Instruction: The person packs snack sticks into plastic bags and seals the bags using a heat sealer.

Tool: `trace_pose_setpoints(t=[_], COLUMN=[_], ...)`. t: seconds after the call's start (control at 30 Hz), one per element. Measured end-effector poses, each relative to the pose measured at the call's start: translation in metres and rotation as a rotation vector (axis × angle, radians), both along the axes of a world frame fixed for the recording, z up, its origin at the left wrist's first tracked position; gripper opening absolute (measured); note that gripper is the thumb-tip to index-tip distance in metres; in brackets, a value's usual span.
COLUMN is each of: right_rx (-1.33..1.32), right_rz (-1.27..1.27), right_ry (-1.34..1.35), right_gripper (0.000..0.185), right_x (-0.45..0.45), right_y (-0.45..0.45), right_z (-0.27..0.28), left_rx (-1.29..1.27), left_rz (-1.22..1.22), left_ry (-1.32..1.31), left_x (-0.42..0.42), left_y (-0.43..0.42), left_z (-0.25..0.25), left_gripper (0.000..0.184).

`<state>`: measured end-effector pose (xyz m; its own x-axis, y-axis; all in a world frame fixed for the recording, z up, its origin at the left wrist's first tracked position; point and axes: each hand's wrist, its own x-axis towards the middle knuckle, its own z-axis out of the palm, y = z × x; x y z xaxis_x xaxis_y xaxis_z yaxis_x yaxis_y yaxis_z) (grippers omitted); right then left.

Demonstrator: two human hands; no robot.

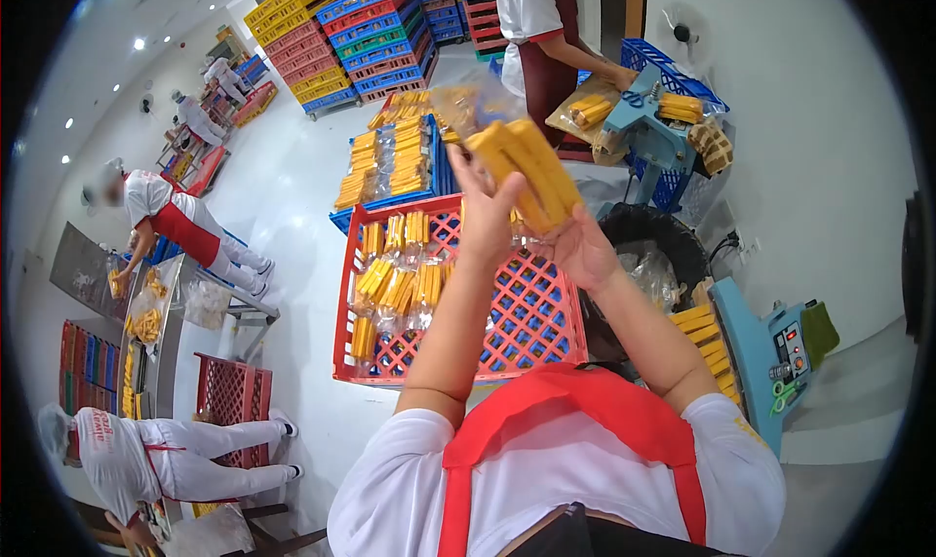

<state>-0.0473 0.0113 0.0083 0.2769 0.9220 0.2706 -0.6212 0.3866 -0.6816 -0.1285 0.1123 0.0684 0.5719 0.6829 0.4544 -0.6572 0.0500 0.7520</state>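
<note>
My left hand (484, 206) and my right hand (583, 249) hold a clear plastic bag of yellow sticks (531, 172) up over a red lattice crate (343, 308). The left thumb lies along the bag's near side, and the left fingers are partly hidden behind it. At the lower end, the right fingers grip a corner. Motion blurs the bag's loose far end. Several similar bags of yellow sticks (398, 289) lie in the left half of the crate below.
Beyond the red crate stands a blue crate (435, 157) with more bags. A black-lined bin (682, 233) and a blue sealing machine (770, 357) with green scissors (783, 393) are at my right. Another person (541, 55) works at a second machine (651, 118). Stacked crates (375, 40) stand behind.
</note>
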Motion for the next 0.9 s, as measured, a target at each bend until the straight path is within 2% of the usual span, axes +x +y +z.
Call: trace_pose_setpoints(t=[0.03, 0.07, 0.13, 0.17, 0.23, 0.27, 0.3, 0.37, 0.4, 0.5, 0.53, 0.57, 0.6, 0.63, 0.67, 0.7, 0.73, 0.77, 0.8, 0.83, 0.87, 0.9], right_rx=[-0.035, -0.042, 0.001, -0.003, -0.163, -0.156, -0.168, 0.089, -0.098, -0.135, -0.138, -0.087, -0.034, -0.035, -0.041, -0.047, 0.139, 0.145, 0.029, -0.084, -0.007, -0.001], right_rz=[-0.134, -0.132, 0.122, 0.122, 0.303, 0.360, 0.353, 0.501, 0.301, 0.209, 0.216, 0.323, 0.438, 0.468, 0.422, 0.376, 0.616, 0.638, 0.357, 0.068, -0.086, -0.082], right_ry=[-0.083, -0.086, 0.066, 0.065, 0.339, 0.336, 0.350, 0.413, 0.351, 0.353, 0.353, 0.376, 0.398, 0.394, 0.431, 0.470, 0.414, 0.413, 0.430, 0.440, 0.289, 0.288], right_gripper=[0.067, 0.067, 0.071, 0.071, 0.074, 0.069, 0.069, 0.061, 0.057, 0.056, 0.056, 0.054, 0.051, 0.051, 0.051, 0.051, 0.050, 0.050, 0.049, 0.049, 0.046, 0.046], right_x=[-0.003, -0.002, 0.004, 0.006, 0.005, 0.005, 0.004, 0.002, -0.005, -0.001, 0.000, 0.001, 0.001, -0.004, -0.011, -0.014, -0.009, -0.009, -0.012, -0.014, -0.020, -0.022], right_y=[0.002, -0.001, -0.010, -0.013, -0.018, -0.019, -0.018, -0.011, -0.014, -0.011, -0.013, -0.017, -0.019, -0.019, -0.019, -0.018, -0.013, -0.009, -0.009, -0.010, -0.003, 0.000], right_z=[0.003, 0.000, -0.011, -0.019, -0.030, -0.035, -0.034, -0.027, -0.013, -0.019, -0.020, -0.023, -0.025, -0.024, -0.022, -0.021, -0.027, -0.032, -0.024, -0.012, 0.001, 0.001], left_rx=[-0.005, -0.077, -0.121, -0.125, 0.136, 0.133, 0.115, 0.225, 0.212, 0.250, 0.220, 0.220, 0.184, 0.150, 0.237, 0.242, 0.154, 0.068, 0.101, 0.109, 0.085, 0.059], left_rz=[0.001, -0.101, -0.254, -0.254, -0.316, -0.361, -0.369, -0.425, -0.399, -0.340, -0.395, -0.380, -0.482, -0.577, -0.605, -0.572, -0.534, -0.503, -0.338, -0.332, -0.218, -0.104], left_ry=[-0.001, -0.008, -0.003, -0.005, -0.060, 0.046, 0.054, 0.099, 0.140, 0.131, 0.168, 0.167, 0.121, 0.073, 0.120, 0.126, 0.137, 0.144, 0.080, 0.079, 0.004, -0.071], left_x=[-0.001, -0.003, -0.010, -0.013, -0.017, -0.021, -0.023, -0.026, -0.027, -0.032, -0.036, -0.037, -0.039, -0.041, -0.041, -0.043, -0.042, -0.039, -0.035, -0.029, -0.024, -0.022], left_y=[0.002, 0.002, 0.004, 0.006, 0.009, 0.009, 0.004, -0.010, -0.014, -0.019, -0.019, -0.016, -0.013, -0.007, 0.003, 0.004, 0.002, -0.001, -0.006, -0.010, -0.016, -0.020], left_z=[-0.007, -0.013, -0.014, -0.018, -0.027, -0.032, -0.032, -0.026, -0.027, -0.021, -0.016, -0.016, -0.017, -0.018, -0.026, -0.028, -0.029, -0.030, -0.026, -0.028, -0.035, -0.039], left_gripper=[0.078, 0.081, 0.093, 0.093, 0.097, 0.105, 0.105, 0.111, 0.113, 0.114, 0.108, 0.108, 0.107, 0.106, 0.105, 0.105, 0.104, 0.104, 0.099, 0.099, 0.094, 0.090])
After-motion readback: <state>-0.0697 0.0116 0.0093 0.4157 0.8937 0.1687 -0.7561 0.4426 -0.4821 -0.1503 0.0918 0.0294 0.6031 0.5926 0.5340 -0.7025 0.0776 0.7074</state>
